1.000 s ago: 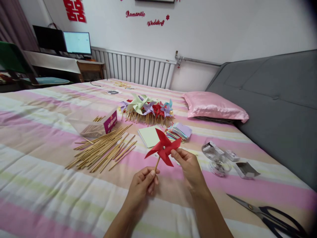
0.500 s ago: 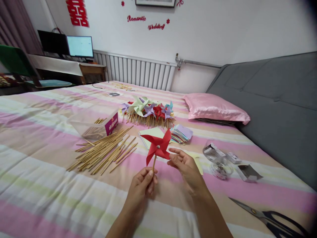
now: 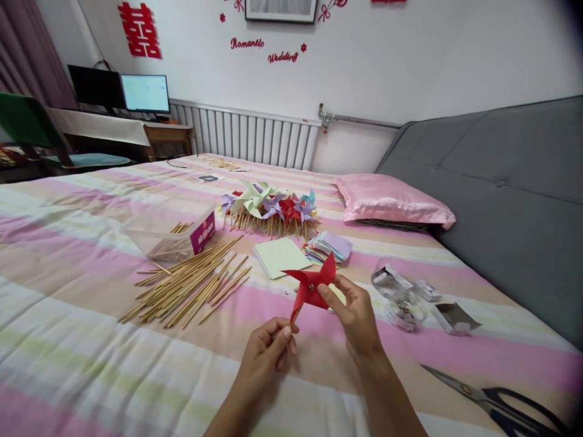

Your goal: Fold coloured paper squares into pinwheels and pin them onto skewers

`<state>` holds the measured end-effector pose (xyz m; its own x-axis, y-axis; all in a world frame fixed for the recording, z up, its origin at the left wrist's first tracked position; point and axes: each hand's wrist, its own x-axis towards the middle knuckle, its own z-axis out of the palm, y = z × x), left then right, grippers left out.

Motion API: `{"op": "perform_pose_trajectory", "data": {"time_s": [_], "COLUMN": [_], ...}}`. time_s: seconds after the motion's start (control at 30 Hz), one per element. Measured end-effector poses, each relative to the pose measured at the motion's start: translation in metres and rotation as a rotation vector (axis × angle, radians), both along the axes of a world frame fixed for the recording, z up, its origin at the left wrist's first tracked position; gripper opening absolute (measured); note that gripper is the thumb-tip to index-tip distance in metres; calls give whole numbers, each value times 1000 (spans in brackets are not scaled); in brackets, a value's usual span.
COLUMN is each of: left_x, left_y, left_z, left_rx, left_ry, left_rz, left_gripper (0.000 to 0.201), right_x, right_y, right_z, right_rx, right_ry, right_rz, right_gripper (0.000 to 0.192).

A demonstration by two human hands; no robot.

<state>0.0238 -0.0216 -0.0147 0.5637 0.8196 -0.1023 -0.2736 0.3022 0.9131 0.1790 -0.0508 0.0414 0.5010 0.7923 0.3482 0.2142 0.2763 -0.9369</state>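
Note:
A red paper pinwheel [image 3: 314, 292] with a small metal pin at its centre is held above the bed, tilted to the right. My left hand [image 3: 272, 345] is closed round the lower part of its thin wooden stick, most of which is hidden by a red blade and my fingers. My right hand [image 3: 357, 312] grips the pinwheel's right side, thumb on the front near the pin and fingers behind the paper. Behind it lie a pale green paper sheet [image 3: 281, 257] and a stack of coloured paper squares [image 3: 331, 246].
Many wooden sticks [image 3: 186, 282] lie at left beside a clear plastic box [image 3: 150, 233]. Finished pinwheels [image 3: 273, 206] are heaped farther back. At right are a round clear container [image 3: 405, 312], small boxes [image 3: 455, 318] and black-handled scissors [image 3: 483, 394]. A pink pillow [image 3: 394, 200] leans near the headboard.
The pinwheel has shifted right and down and now tilts right. My right hand, earlier with fingers loosely beside a blade, has closed on the paper. My left hand keeps the stick.

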Motion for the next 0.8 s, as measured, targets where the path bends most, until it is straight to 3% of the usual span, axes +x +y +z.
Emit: {"op": "perform_pose_trajectory", "data": {"time_s": [0.3,0.8], "left_x": [-1,-1], "left_y": [1,0], "left_z": [1,-2], "left_rx": [31,14], "left_ry": [56,84], "left_rz": [-81,-83], "left_gripper": [28,31], "right_x": [2,8], "right_y": [0,3], "right_z": [1,-10], "right_rx": [-64,-97], "right_ry": [105,5], "right_rz": [66,51], "right_gripper": [28,29]}}
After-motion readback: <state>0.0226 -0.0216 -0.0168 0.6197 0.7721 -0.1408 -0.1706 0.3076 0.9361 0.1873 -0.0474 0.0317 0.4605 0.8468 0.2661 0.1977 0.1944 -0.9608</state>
